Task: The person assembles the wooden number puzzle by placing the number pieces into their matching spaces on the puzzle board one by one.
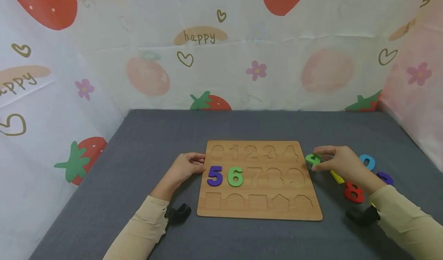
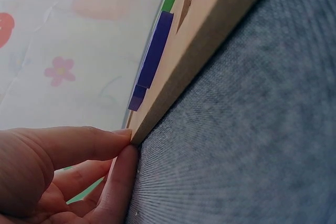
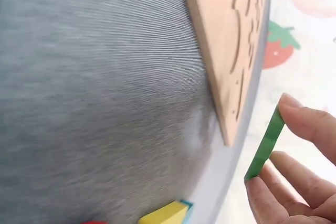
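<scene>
My left hand [image 1: 182,169] pinches the left edge of a wooden number puzzle board [image 1: 259,210], thumb and finger meeting at its rim in the left wrist view. A purple number 5 [image 1: 215,176] and a green number 6 [image 1: 235,176] lie in the middle row of the board. Off the board's upper right side, my right hand [image 1: 340,165] grips a green number 4 [image 1: 313,159]. The right wrist view shows this green number 4 [image 3: 265,142] edge-on, held between thumb and fingertips above the table.
Right of the board, under and beyond the right forearm, lie a red number 8 [image 1: 354,192], a blue number 0 [image 1: 367,162], a purple piece [image 1: 385,178] and a yellow piece [image 1: 337,177]. A grey cloth [image 1: 166,129] covers the table, with a printed curtain [image 1: 235,60] behind.
</scene>
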Action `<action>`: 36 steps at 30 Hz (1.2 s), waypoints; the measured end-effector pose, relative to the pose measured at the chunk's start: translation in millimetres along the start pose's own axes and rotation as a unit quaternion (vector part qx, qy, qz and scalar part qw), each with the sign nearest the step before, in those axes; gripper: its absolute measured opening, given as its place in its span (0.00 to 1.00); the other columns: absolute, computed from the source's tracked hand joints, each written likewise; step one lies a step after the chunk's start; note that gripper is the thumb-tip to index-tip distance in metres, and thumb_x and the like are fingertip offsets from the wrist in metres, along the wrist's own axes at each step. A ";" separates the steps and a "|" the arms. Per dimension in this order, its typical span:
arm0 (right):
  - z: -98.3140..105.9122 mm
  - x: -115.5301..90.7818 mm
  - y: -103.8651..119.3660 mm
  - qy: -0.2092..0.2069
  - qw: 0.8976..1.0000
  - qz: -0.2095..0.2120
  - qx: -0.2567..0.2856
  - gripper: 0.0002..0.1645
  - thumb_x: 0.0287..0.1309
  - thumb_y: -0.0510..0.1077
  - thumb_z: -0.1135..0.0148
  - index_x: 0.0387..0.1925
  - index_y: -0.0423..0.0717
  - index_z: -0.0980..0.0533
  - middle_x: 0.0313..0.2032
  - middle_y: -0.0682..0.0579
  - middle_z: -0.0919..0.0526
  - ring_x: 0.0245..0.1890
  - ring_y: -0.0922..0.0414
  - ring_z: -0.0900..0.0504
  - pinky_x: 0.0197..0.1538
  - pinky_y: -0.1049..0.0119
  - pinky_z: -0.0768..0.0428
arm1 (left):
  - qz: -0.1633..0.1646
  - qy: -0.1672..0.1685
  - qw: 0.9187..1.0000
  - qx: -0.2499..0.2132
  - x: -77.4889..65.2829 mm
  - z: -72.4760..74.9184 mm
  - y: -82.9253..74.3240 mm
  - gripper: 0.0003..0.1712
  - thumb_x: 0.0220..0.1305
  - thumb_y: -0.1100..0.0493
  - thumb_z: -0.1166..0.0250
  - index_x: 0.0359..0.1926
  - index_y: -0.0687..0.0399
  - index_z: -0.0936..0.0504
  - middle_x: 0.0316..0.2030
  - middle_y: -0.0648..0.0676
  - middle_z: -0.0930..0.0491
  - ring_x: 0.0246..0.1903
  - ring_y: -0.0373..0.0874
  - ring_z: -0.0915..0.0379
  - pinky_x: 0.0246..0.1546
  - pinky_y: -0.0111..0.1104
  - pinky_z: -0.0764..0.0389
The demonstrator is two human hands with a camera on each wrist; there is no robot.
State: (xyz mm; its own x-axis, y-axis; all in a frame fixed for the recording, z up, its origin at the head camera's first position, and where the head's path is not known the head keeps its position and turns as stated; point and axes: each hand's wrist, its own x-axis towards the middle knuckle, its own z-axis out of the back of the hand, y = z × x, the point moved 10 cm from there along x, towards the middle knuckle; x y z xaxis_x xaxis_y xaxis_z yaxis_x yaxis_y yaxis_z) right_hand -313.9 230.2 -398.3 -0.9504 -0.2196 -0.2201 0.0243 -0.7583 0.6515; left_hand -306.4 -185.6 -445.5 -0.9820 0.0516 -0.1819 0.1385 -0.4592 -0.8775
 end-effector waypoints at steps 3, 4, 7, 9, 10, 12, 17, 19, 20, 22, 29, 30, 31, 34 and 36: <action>-1.4 7.7 11.5 0.004 1.000 0.016 0.005 0.43 0.52 0.54 0.25 0.66 0.38 0.28 0.71 0.33 0.36 0.68 0.34 0.32 0.60 0.42 0.24 | 0.000 -0.001 1.000 0.000 -0.3 0.4 -0.2 0.26 0.61 0.67 0.33 0.61 0.65 0.23 0.54 0.64 0.20 0.51 0.52 0.21 0.52 0.41 0.21; -2.4 10.2 14.8 0.005 1.000 0.020 0.007 0.43 0.52 0.53 0.25 0.65 0.37 0.28 0.70 0.32 0.36 0.68 0.34 0.32 0.60 0.42 0.24 | 0.000 -0.001 1.000 -0.001 -0.2 0.6 -0.3 0.26 0.61 0.67 0.33 0.61 0.65 0.23 0.54 0.64 0.20 0.51 0.52 0.21 0.52 0.41 0.21; -6.5 16.8 22.7 0.012 0.999 0.031 0.015 0.42 0.52 0.51 0.25 0.65 0.37 0.27 0.70 0.33 0.34 0.68 0.35 0.32 0.60 0.44 0.23 | 0.000 -0.001 1.000 -0.003 -0.2 0.4 -0.8 0.26 0.61 0.67 0.33 0.61 0.65 0.23 0.54 0.64 0.19 0.51 0.52 0.21 0.52 0.40 0.21; -8.8 20.9 26.2 0.015 0.999 0.038 0.011 0.41 0.52 0.50 0.25 0.65 0.38 0.28 0.69 0.34 0.33 0.68 0.36 0.31 0.60 0.45 0.23 | 0.000 -0.002 1.000 -0.002 0.1 0.3 -0.9 0.26 0.61 0.67 0.33 0.61 0.65 0.23 0.53 0.64 0.19 0.50 0.52 0.20 0.52 0.40 0.21; -9.8 23.0 27.5 0.018 0.999 0.041 0.010 0.41 0.53 0.50 0.25 0.66 0.38 0.28 0.69 0.34 0.32 0.68 0.37 0.31 0.60 0.45 0.23 | 0.000 -0.002 1.000 -0.003 0.3 0.1 -0.7 0.26 0.61 0.67 0.33 0.61 0.65 0.23 0.53 0.64 0.19 0.50 0.51 0.20 0.52 0.40 0.21; -11.6 27.6 29.7 0.022 0.999 0.046 0.005 0.41 0.53 0.49 0.26 0.66 0.39 0.28 0.69 0.34 0.31 0.68 0.37 0.30 0.60 0.45 0.23 | 0.000 -0.003 1.000 -0.003 0.6 0.2 -0.3 0.26 0.61 0.67 0.33 0.61 0.65 0.22 0.53 0.64 0.19 0.50 0.51 0.20 0.51 0.39 0.21; -17.0 38.1 33.8 0.039 0.998 0.057 0.009 0.40 0.54 0.48 0.26 0.66 0.39 0.28 0.69 0.35 0.32 0.68 0.38 0.31 0.62 0.44 0.25 | 0.001 -0.005 1.000 -0.003 1.3 0.7 1.5 0.26 0.61 0.67 0.33 0.61 0.65 0.22 0.53 0.63 0.19 0.50 0.51 0.20 0.50 0.38 0.20; -19.7 41.1 35.0 0.046 0.997 0.062 0.012 0.40 0.54 0.48 0.26 0.66 0.39 0.29 0.70 0.35 0.33 0.69 0.37 0.32 0.62 0.44 0.25 | 0.001 -0.004 1.000 -0.003 1.2 0.7 1.8 0.26 0.61 0.67 0.33 0.61 0.64 0.22 0.53 0.63 0.19 0.50 0.51 0.20 0.51 0.39 0.20; -20.8 42.4 35.5 0.049 0.997 0.065 0.011 0.40 0.54 0.48 0.26 0.66 0.39 0.29 0.70 0.35 0.33 0.69 0.36 0.32 0.62 0.44 0.25 | 0.001 -0.003 1.000 -0.003 1.0 0.6 1.8 0.26 0.61 0.67 0.33 0.61 0.64 0.22 0.54 0.63 0.19 0.50 0.52 0.20 0.51 0.39 0.20; -22.7 45.0 36.2 0.053 0.996 0.072 0.005 0.40 0.54 0.47 0.26 0.67 0.39 0.29 0.70 0.34 0.33 0.68 0.35 0.32 0.61 0.46 0.24 | 0.001 -0.002 1.000 -0.003 0.7 0.6 1.6 0.26 0.61 0.67 0.33 0.61 0.64 0.22 0.54 0.64 0.20 0.51 0.52 0.20 0.52 0.40 0.20; -28.7 53.1 39.3 0.060 0.995 0.083 -0.011 0.39 0.53 0.45 0.25 0.65 0.36 0.28 0.69 0.32 0.33 0.69 0.33 0.36 0.63 0.45 0.26 | 0.005 -0.003 1.000 -0.004 -0.4 0.6 0.8 0.26 0.61 0.67 0.33 0.61 0.64 0.22 0.54 0.63 0.20 0.51 0.52 0.20 0.52 0.40 0.21; -29.5 54.2 39.4 0.062 0.995 0.083 -0.012 0.40 0.52 0.45 0.25 0.65 0.36 0.28 0.69 0.31 0.33 0.70 0.33 0.38 0.63 0.43 0.27 | 0.005 -0.003 1.000 -0.003 -0.5 0.6 0.7 0.26 0.61 0.67 0.33 0.61 0.64 0.22 0.54 0.63 0.19 0.50 0.52 0.20 0.52 0.40 0.20; -30.2 55.3 39.6 0.064 0.994 0.083 -0.013 0.40 0.52 0.45 0.25 0.65 0.36 0.28 0.69 0.31 0.33 0.70 0.33 0.38 0.64 0.42 0.28 | 0.006 -0.004 1.000 -0.003 -0.5 0.7 0.9 0.25 0.61 0.67 0.33 0.61 0.64 0.22 0.54 0.63 0.19 0.50 0.51 0.20 0.52 0.40 0.20; -31.9 57.7 39.7 0.067 0.994 0.080 -0.018 0.41 0.51 0.45 0.24 0.65 0.36 0.28 0.68 0.32 0.33 0.71 0.33 0.40 0.65 0.39 0.31 | 0.006 -0.003 1.000 -0.005 -0.3 0.8 1.0 0.25 0.61 0.67 0.33 0.61 0.64 0.22 0.54 0.63 0.19 0.50 0.51 0.20 0.51 0.39 0.20; -32.6 58.5 40.4 0.068 0.994 0.080 -0.019 0.41 0.50 0.44 0.24 0.65 0.36 0.28 0.68 0.32 0.32 0.71 0.33 0.40 0.66 0.38 0.32 | 0.004 -0.002 1.000 -0.005 -0.2 0.9 0.6 0.26 0.61 0.67 0.33 0.61 0.64 0.22 0.54 0.63 0.19 0.50 0.51 0.20 0.51 0.39 0.20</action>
State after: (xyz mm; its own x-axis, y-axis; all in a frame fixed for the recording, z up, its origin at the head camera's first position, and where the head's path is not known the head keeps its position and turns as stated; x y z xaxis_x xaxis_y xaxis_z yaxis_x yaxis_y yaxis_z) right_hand -358.5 166.7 -408.5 -0.8829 -0.4177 -0.2146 0.1853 -0.7298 0.6581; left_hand -306.2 -186.7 -445.5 -0.9813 0.0431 -0.1875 0.1485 -0.4499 -0.8806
